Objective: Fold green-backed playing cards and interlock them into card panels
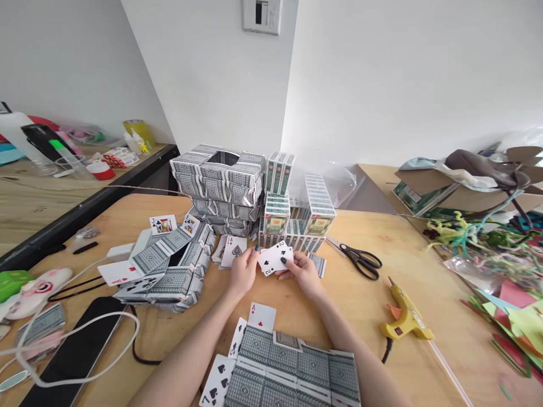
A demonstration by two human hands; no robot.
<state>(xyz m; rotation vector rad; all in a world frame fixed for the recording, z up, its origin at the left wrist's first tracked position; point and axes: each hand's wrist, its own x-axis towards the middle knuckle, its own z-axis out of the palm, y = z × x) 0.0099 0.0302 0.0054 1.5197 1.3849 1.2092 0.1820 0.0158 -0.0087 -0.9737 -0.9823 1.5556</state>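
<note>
My left hand (244, 270) and my right hand (302, 272) meet over the middle of the wooden table (424, 294). Together they pinch a playing card, a two of spades (275, 258), face up and slightly bent, the left hand on its left edge, the right hand on its right edge. An ace of spades (233, 249) lies face up just left of my left hand. Close to me lies a flat panel of joined face-down cards (292, 370), with an ace of hearts (262, 317) at its far edge.
A box-shaped block built of cards (218, 183) and stacks of card packs (297, 217) stand behind my hands. A collapsed card structure (167, 271) lies left. Black scissors (360, 260) and a yellow glue gun (405, 319) lie right. A phone with cable (76, 350) sits near left.
</note>
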